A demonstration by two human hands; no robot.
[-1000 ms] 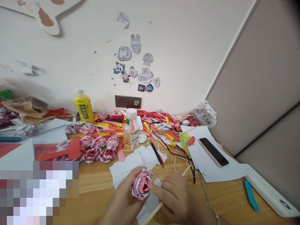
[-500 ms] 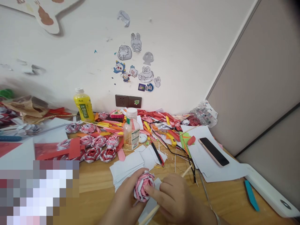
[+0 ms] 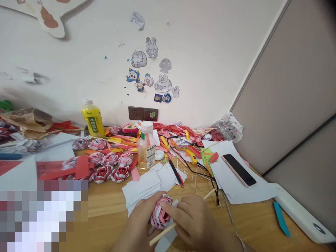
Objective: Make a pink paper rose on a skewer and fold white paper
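Observation:
My left hand (image 3: 143,222) is wrapped round a pink and white paper rose (image 3: 159,216), its petals facing up. My right hand (image 3: 193,218) is closed on a thin wooden stick (image 3: 165,235), which slants from lower left to upper right through the fingers. The right index fingertip touches the rose's upper petals. Beneath the hands lies a strip of white paper (image 3: 168,241), partly covered. Just beyond them is a stack of white paper pieces (image 3: 143,187), with a black pen (image 3: 175,172) close by.
Finished paper roses (image 3: 109,159) sit in rows at the left. Behind them stand a yellow drink bottle (image 3: 93,120) and a clear bottle (image 3: 147,148). Coloured paper strips (image 3: 173,131) pile along the wall. A phone (image 3: 238,170) rests on white sheets at the right, near a teal blade-shaped piece (image 3: 281,218).
My right index finger has moved up from the rose's middle to its upper edge. The stick's lower end has swung up and now lies before the rose.

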